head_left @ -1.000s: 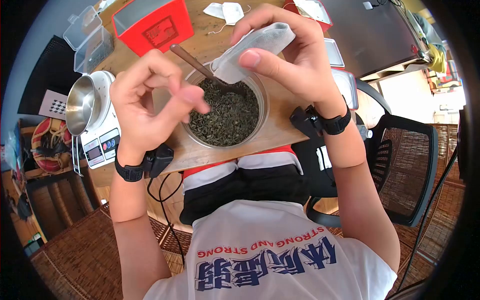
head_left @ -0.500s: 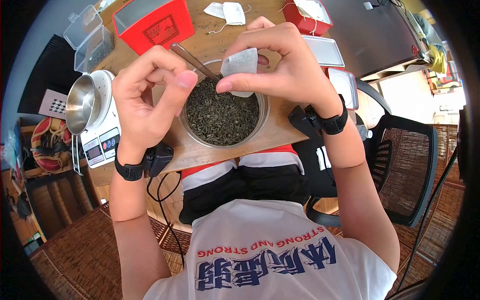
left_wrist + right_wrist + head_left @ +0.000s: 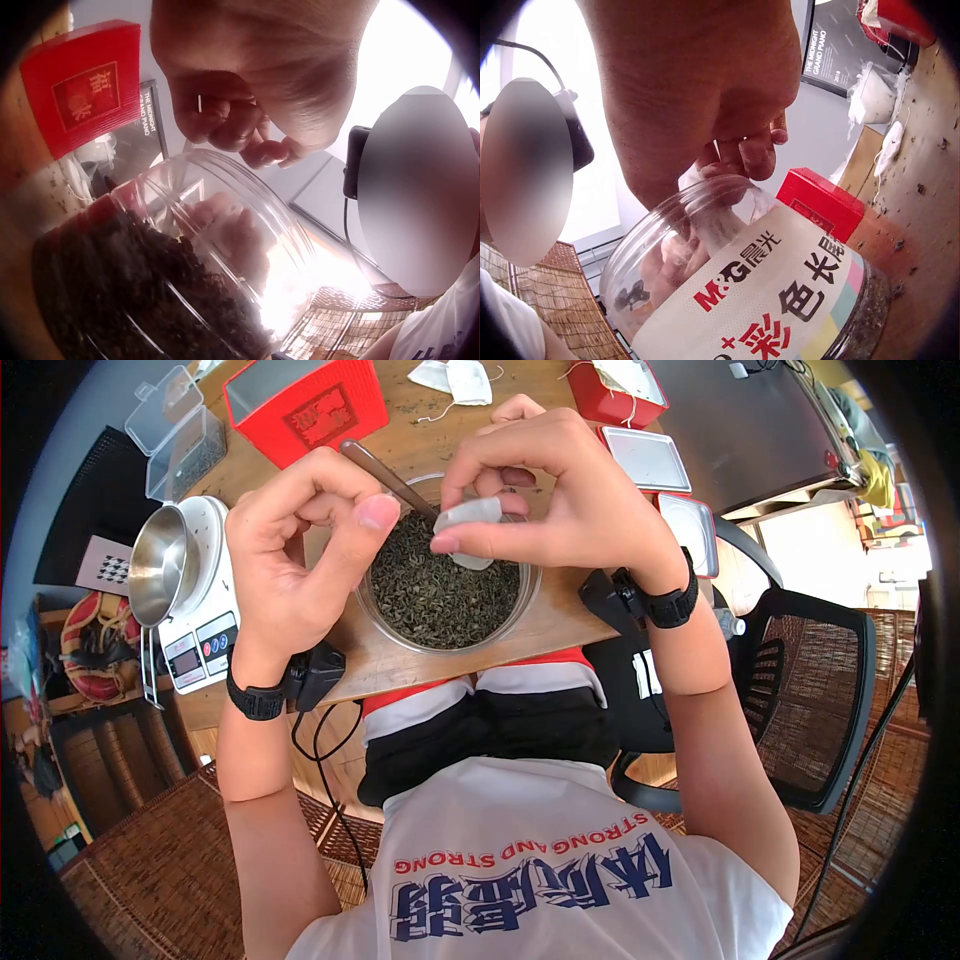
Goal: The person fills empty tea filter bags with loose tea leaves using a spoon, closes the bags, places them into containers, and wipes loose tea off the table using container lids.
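A small white tea bag is pinched between the thumb and fingers of my right hand, over the tub's far side. My left hand is level with it on the left, thumb pressed to a curled forefinger. A short piece of white string shows at those left fingers; the rest of it is hidden. Below both hands stands a round clear plastic tub, partly filled with dark dried tea leaves. The brown handle of a spoon leans out over the tub's far left rim; its bowl is hidden.
A red box and white drawstring bags lie beyond the tub. To the left are a kitchen scale with a metal pan and a clear lidded box. Another red box and open tins stand right.
My right hand has turned and lowered the tea bag, which stood up larger a second ago and now shows only a small part. My left hand has shifted slightly up, its thumb closed to the forefinger.
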A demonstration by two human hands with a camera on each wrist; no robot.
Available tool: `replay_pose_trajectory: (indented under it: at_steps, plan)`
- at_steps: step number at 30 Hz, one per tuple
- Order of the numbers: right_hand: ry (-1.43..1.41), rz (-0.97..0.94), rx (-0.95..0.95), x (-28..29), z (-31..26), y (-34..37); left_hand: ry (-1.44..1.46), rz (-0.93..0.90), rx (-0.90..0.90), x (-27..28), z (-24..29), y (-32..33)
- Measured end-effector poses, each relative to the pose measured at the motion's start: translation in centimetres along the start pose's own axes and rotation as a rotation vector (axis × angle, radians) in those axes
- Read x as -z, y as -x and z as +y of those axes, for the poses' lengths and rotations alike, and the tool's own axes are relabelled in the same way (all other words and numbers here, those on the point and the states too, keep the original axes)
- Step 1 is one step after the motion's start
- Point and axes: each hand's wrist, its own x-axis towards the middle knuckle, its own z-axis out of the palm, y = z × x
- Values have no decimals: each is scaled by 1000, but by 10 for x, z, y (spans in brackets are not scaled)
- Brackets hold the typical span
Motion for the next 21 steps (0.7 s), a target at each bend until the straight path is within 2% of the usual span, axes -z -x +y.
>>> replay_pose_trajectory:
  at_steps: [6,8,11,14,15,16,18,19,21]
  plan:
    - [-47,-142,-106,4,0,2,-15,-16,28,0,-1,-2]
    - [-30,28,-41,-1,3,2,-41,-11,-10,2,-3,-2]
    - [-80,122,-94,5,-7,-2,-32,-18,15,5,-2,-1]
    - [44,142,-8,5,-1,-2,-32,2,3,1,-3,-2]
    - [51,10,-96,15,-7,-6,-30,1,2,0,-3,-2]
    - [53,10,-97,15,-8,-6,-41,-1,3,0,-3,-1]
    - [-154,59,-92,15,-9,-7,-58,3,1,0,-2,-1]
    - [-156,58,-88,13,-5,-6,-41,9,14,-2,-2,-2]
    - [162,141,93,9,4,0,-23,13,27,-1,-3,-2]
